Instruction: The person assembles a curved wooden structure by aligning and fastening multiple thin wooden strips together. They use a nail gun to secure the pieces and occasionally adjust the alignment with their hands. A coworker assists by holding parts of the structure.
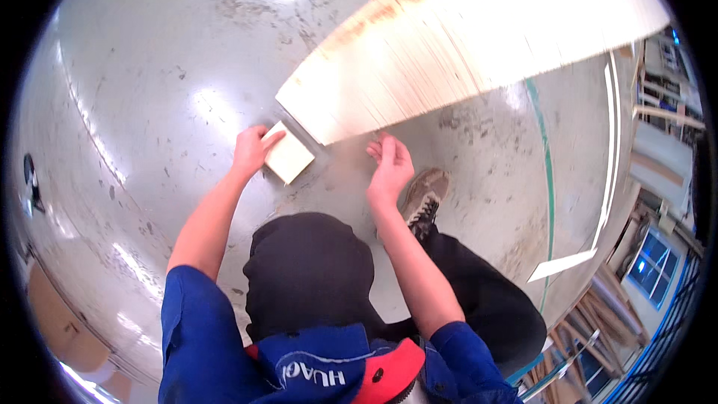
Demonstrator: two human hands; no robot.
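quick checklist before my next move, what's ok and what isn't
1. Left hand gripping the wooden block: ok, fingers at its left edge.
2. Block apart from the end of the wooden panel: ok, a gap shows.
3. Right hand free of small items: cannot tell, fingertips are bunched.
4. Shoe clear of the panel: ok.
5. Block resting on the floor: cannot tell, its underside is hidden.

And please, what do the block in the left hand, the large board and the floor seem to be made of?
Block: probably wood, pale and unpainted-looking, though its grain is unclear. Board: most likely bare wood, with fine dark lines and brown marks along one edge. Floor: perhaps sealed or painted concrete, grey, scuffed, glossy where light reflects.
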